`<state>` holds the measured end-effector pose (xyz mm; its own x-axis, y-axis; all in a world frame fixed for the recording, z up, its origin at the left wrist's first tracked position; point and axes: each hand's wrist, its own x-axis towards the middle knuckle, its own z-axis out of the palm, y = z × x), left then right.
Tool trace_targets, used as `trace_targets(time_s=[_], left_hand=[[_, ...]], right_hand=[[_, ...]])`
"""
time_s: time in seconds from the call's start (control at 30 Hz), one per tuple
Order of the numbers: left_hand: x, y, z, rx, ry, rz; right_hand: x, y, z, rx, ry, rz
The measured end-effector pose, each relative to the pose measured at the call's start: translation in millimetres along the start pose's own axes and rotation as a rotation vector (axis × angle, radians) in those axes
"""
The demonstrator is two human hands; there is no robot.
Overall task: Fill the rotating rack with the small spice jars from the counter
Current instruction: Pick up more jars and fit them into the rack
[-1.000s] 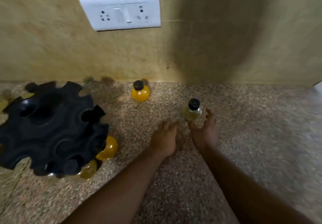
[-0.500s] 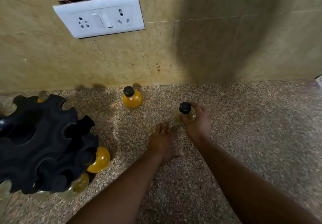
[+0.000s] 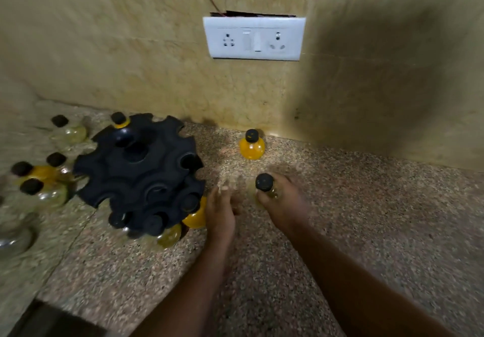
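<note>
A black rotating rack (image 3: 141,176) with notched slots stands on the speckled counter, left of centre. Jars hang in its near side, among them an orange jar (image 3: 195,217) and a pale yellow jar (image 3: 170,235). My right hand (image 3: 282,203) is closed around a small pale jar with a black cap (image 3: 264,182), just right of the rack. My left hand (image 3: 221,212) hovers beside the rack's near right edge, fingers apart and holding nothing. Another orange spice jar (image 3: 252,146) stands alone near the wall.
Several loose black-capped jars (image 3: 42,179) sit on the counter left of the rack, one farther back (image 3: 66,131). A white socket panel (image 3: 254,38) is on the tiled wall. A glass object (image 3: 13,237) lies at the left edge. The counter's front edge is lower left.
My right hand has closed on the pale jar and carried it leftward toward the rack. My left hand has shifted closer to the rack. The view has swung left, revealing more loose jars.
</note>
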<state>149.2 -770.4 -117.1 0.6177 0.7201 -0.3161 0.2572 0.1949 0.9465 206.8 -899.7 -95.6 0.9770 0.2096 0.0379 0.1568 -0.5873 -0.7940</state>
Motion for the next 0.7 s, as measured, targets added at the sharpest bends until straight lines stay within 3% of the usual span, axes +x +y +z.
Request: trace_targets(time_s=[0.33,0.57,0.7], left_hand=[[-22.2,0.2,-55.5,-0.576,0.251,-0.411],[-23.8,14.4,-103.8,-0.755,0.11,-0.514],[-18.7,8.3,-130.5,-0.661,0.028,-0.519]], right_hand=[[-22.7,-53.0,53.0,-0.005,-0.288,-0.214],[-40.7,-74.7,82.1,-0.064,-0.376,-0.294],[-40.0,-89.2,93.0,-0.108,-0.374,-0.287]])
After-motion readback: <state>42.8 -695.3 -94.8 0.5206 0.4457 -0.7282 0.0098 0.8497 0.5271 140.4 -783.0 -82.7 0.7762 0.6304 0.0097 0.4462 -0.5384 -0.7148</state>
